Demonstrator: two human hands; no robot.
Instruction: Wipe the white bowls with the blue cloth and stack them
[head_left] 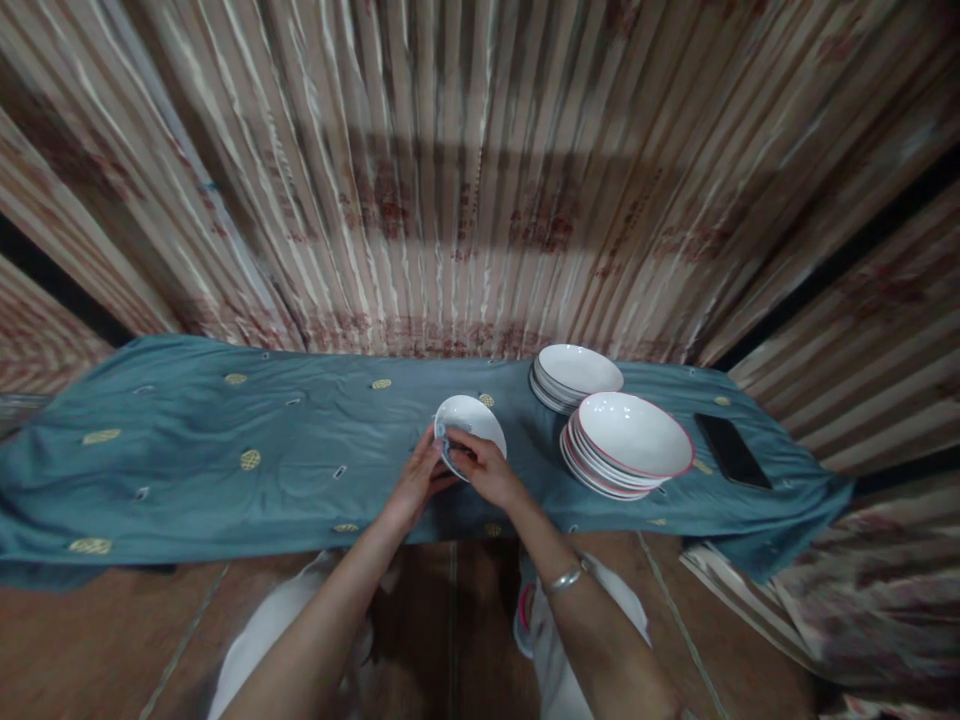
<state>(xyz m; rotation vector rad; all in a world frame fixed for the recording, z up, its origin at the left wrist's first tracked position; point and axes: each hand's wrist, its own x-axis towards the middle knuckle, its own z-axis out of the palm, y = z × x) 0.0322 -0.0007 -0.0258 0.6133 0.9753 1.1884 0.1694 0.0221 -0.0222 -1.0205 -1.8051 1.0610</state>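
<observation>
Two bare hands are meeting over a table [300,420] draped in a teal cloth. The left hand [421,472] is clamping the left side of a small white bowl [481,418], tilting it just right of the table's middle, nearer the front edge than the corners. The right hand [486,468] is reaching across the bowl's near side, its fingers bending at a bluish patch [444,445] too blurred to name; whether they are gripping anything, one cannot tell. Toward the right edge, a stack of red-rimmed bowls [634,435] is standing before a stack of white dishes [576,370] near the back edge. A black phone [731,450] is lying flat beyond them, by the right end.
</observation>
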